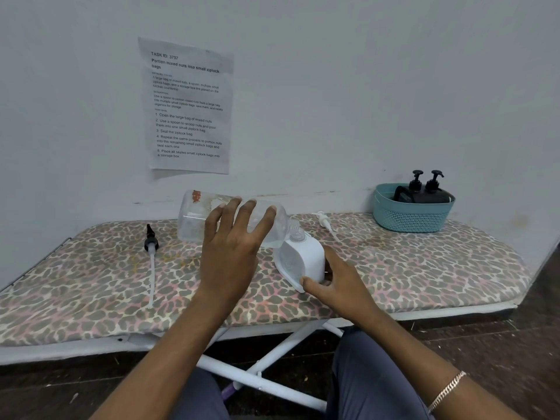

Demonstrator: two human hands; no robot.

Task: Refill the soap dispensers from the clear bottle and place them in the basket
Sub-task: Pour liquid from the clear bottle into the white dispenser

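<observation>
My left hand (233,247) grips the clear bottle (197,216), which is tipped nearly flat with its mouth down at the open neck of the white soap dispenser (306,257). My right hand (336,283) holds that dispenser tilted on the leopard-print board (424,268), thumb at its front lower corner. A white pump (325,224) lies just behind the dispenser. A black pump with a long tube (151,256) lies on the left. Two black dispensers (427,190) sit in the teal basket (409,216) at the back right.
The board stands against a white wall with a printed sheet (189,107) taped above it. White metal legs (272,353) cross under the board near my knees. The board's right end (515,286) meets a dark floor.
</observation>
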